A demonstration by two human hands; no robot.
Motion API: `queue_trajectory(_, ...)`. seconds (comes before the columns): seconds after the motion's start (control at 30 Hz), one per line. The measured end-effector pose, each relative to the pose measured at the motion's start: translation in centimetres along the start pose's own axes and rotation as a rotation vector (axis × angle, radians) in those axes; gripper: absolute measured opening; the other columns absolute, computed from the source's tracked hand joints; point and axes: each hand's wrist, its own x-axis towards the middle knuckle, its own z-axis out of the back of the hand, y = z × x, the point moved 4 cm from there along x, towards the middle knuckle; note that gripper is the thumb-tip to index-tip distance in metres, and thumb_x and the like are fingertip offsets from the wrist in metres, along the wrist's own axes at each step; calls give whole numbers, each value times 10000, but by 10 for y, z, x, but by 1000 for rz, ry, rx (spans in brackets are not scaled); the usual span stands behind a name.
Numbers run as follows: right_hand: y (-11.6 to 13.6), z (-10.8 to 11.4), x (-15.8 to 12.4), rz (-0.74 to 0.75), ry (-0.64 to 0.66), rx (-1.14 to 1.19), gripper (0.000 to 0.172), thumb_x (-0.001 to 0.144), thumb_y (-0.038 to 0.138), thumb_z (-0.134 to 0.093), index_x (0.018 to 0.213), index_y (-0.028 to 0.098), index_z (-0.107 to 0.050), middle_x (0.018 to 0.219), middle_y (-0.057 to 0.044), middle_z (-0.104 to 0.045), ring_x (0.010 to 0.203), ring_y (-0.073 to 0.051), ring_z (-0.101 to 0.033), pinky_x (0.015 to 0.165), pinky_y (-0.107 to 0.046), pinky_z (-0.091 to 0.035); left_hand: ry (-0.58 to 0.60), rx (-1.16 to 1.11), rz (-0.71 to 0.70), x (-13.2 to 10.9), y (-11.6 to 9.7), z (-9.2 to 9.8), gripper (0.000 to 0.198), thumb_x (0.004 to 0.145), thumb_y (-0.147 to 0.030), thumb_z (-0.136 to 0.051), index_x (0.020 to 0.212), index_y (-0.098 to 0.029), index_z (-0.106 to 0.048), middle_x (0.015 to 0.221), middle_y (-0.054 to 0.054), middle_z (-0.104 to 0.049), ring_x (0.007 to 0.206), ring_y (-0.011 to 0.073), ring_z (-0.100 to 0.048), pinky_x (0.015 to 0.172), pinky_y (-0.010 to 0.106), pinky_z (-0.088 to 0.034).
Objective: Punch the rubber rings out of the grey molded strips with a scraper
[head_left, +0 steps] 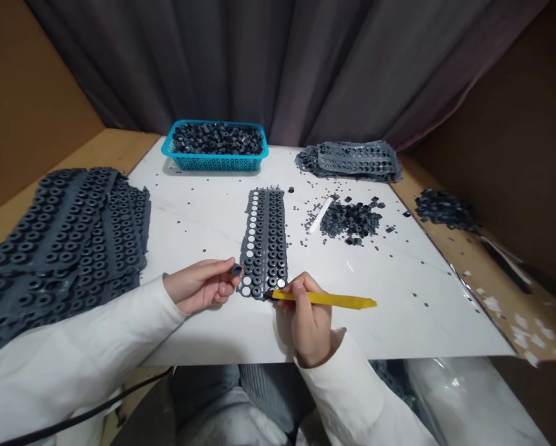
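Stock on the bench (380, 297), as we log it: one dark rubber strip (263, 241) lying flat at centre, set with rows of rings, white dots (252, 238) showing down its left edge. Left hand (201, 286): fingers (222, 272) pressed together, pinching a small dark rubber ring (235, 269) just beside the strip's lower left edge. Right hand (308, 319): fingers (300, 288) curled round a yellow utility knife (326, 300), its dark tip touching the strip's lower end. Further items we note: overlapping rubber sheets (64, 241) at left, partly under the left forearm; a blue plastic basket (215, 164) at the back, full of loose rings; a heap of perforated sheets (352, 161) back right; a pile of loose bits (349, 222) with a white plastic strip (321, 214) beside it; a dark cluster (445, 209) on the wooden ledge (491, 297); a grey curtain (259, 62) behind.
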Motion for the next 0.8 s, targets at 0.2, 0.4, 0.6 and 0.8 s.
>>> queue_trajectory(0.2, 0, -3, 2, -9, 63, -67, 307, 912, 317, -389, 638, 192, -449, 574, 16, -513, 557, -121, -493, 535, -236, -365, -53, 82, -22, 1, 2, -4, 138, 736, -182, -642, 662, -104, -556, 607, 22, -555, 456, 61, -461, 398, 138, -361)
queue_trajectory(0.4, 1, -5, 2, -5, 83, -107, 305, 918, 333, -378, 662, 193, -468, 578, 10, -529, 557, -127, -499, 533, -240, -371, -87, 229, -216, 2, -4, -9, 200, 493, -25, -488, 654, -143, -484, 674, 16, -577, 551, 94, -495, 475, 177, -360)
queue_trajectory(0.6, 4, -6, 2, 15, 120, -134, 301, 927, 330, -366, 680, 191, -468, 613, 1, -551, 579, -127, -516, 561, -243, -388, -90, 1078, -569, 2, -12, -22, 78, 616, -106, -513, 663, -156, -549, 635, -1, -507, 583, 117, -430, 539, 231, -339)
queue_trajectory(0.8, 12, -7, 1, 88, 166, -251, 284, 924, 286, -342, 676, 192, -444, 604, 4, -514, 565, -126, -488, 559, -246, -363, 112, 1783, -944, 3, -4, -37, 129, 766, -156, -544, 873, -155, -618, 827, 73, -583, 818, 201, -487, 735, 301, -398)
